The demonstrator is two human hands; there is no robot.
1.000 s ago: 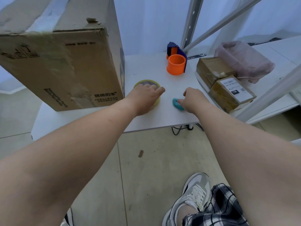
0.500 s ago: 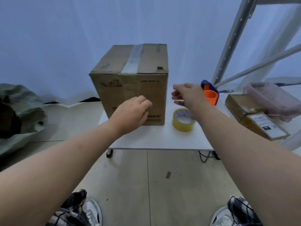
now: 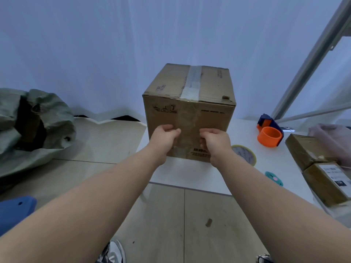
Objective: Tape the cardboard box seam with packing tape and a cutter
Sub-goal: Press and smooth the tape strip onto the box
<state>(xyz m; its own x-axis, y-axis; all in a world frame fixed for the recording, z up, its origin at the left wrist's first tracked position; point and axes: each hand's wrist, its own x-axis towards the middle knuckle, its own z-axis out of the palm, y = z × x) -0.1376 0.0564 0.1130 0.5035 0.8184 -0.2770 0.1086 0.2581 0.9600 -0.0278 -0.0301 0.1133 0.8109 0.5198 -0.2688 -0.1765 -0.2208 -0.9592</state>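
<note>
Risk at this stage lies in the tape strip, judged from the head view. Both hands sit against the near face of the cardboard box (image 3: 187,118), where a glossy clear strip runs down from the top seam. If the strip is pressed unevenly, it may wrinkle or trap air and lift from the board. A hard push could also slide the box toward the far edge of the worktop (image 3: 245,130), since nothing braces it.

Left hand (image 3: 164,138): forearm extended, fingers curled inward, fingertips against the box face left of the strip. Right hand (image 3: 213,141): same posture, fingers curled, knuckles up, right of the strip. Whether either hand pinches tape or only presses the board cannot be told; no tool is visible in them.

Tape roll (image 3: 244,154) lies flat on the worktop just right of the right wrist. Teal cutter (image 3: 274,178) lies nearer, at the near edge, apart from both hands and at some risk of being knocked off. Orange dispenser (image 3: 269,136) stands farther right.
</note>
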